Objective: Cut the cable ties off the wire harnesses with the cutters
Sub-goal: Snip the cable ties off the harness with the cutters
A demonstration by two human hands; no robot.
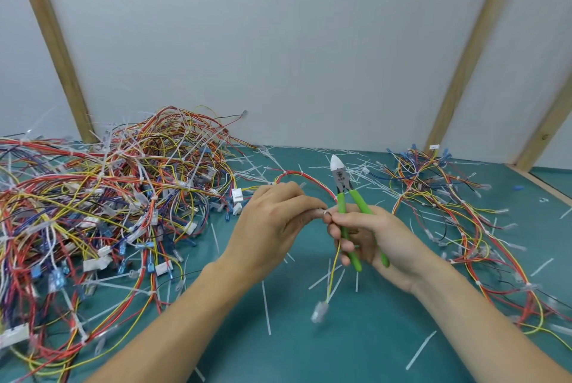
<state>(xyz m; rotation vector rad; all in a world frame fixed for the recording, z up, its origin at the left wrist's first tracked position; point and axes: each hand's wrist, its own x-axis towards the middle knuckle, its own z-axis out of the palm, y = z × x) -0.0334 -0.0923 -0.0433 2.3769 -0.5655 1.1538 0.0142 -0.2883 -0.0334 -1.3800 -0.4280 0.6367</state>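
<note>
left hand [272,221] pinching tie [325,212] on harness [305,177] | right hand [380,243] gripping cutters [349,203], blades pointing up | over mat [356,336]

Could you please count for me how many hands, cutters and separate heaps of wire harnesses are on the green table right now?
Bare hands: 2, the left hand and the right hand
Green-handled metal cutters: 1, in the right hand's grip
Heaps of multicoloured wire harnesses: 2, a large heap on the left and a smaller heap on the right
Total: 5
</note>
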